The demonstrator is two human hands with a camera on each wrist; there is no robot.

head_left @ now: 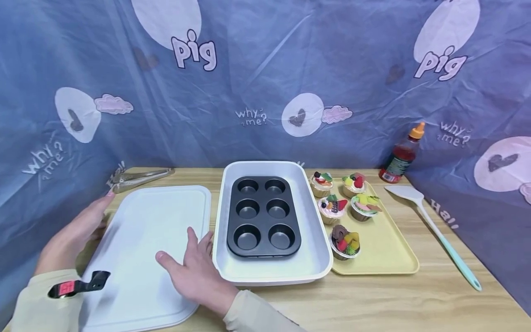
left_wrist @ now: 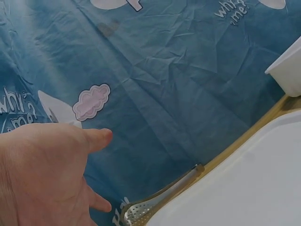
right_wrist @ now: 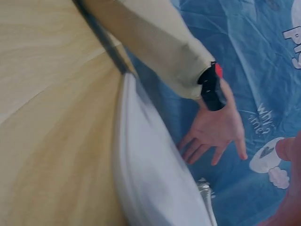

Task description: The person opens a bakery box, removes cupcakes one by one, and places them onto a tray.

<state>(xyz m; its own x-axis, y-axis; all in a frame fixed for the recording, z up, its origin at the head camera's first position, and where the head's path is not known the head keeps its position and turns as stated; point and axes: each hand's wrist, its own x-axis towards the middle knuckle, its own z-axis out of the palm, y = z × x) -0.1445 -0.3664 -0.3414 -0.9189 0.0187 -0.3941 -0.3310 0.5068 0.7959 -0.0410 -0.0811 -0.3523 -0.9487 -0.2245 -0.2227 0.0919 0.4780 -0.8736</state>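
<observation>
A white rectangular lid (head_left: pixel 143 230) with a rounded rim lies on the left of the table. My left hand (head_left: pixel 79 226) is beside its left edge, fingers extended; in the left wrist view the palm and thumb of that hand (left_wrist: pixel 47 172) show nothing held. Over the lid's right edge is my right hand (head_left: pixel 201 272), thumb apart and fingers loosely stretched, some of them hidden behind the hand. Just right of it stands a deep white bin (head_left: pixel 269 269), with a black muffin pan (head_left: pixel 263 216) inside. All the pan's visible cups are empty.
Metal tongs (head_left: pixel 141 179) lie behind the lid. To the right, a yellow tray (head_left: pixel 386 244) carries several decorated cupcakes (head_left: pixel 332 210). Beyond it are a red sauce bottle (head_left: pixel 400 157) and a spatula (head_left: pixel 439 235). Blue patterned cloth (head_left: pixel 249 83) walls the table's back and sides.
</observation>
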